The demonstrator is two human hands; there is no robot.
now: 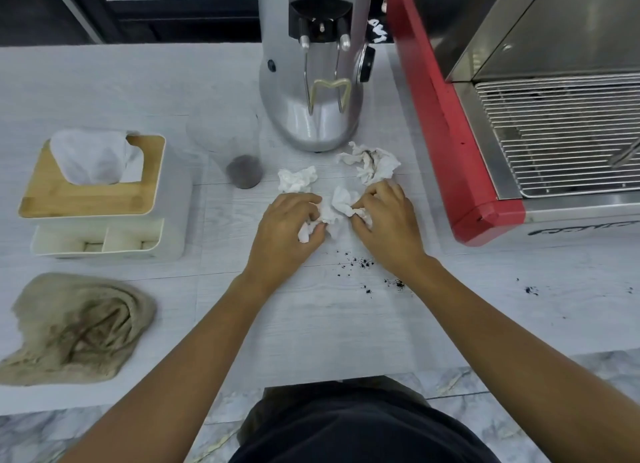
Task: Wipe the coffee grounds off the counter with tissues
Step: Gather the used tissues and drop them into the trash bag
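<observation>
Both hands meet at the middle of the white counter (311, 324) over one crumpled white tissue (338, 210). My left hand (287, 230) grips its left part with curled fingers. My right hand (384, 220) pinches its right part. Dark coffee grounds (360, 263) lie scattered just in front of my right hand, and a few more specks (530, 290) sit further right. Two used tissue balls lie behind my hands: a clean-looking tissue ball (297, 179) and a stained tissue wad (372, 162).
A silver grinder (311, 116) stands at the back centre, beside a clear cup of grounds (244, 171). A red espresso machine (460, 133) fills the right. A wood-topped tissue box (93, 182) and a beige cloth (76, 327) are at the left.
</observation>
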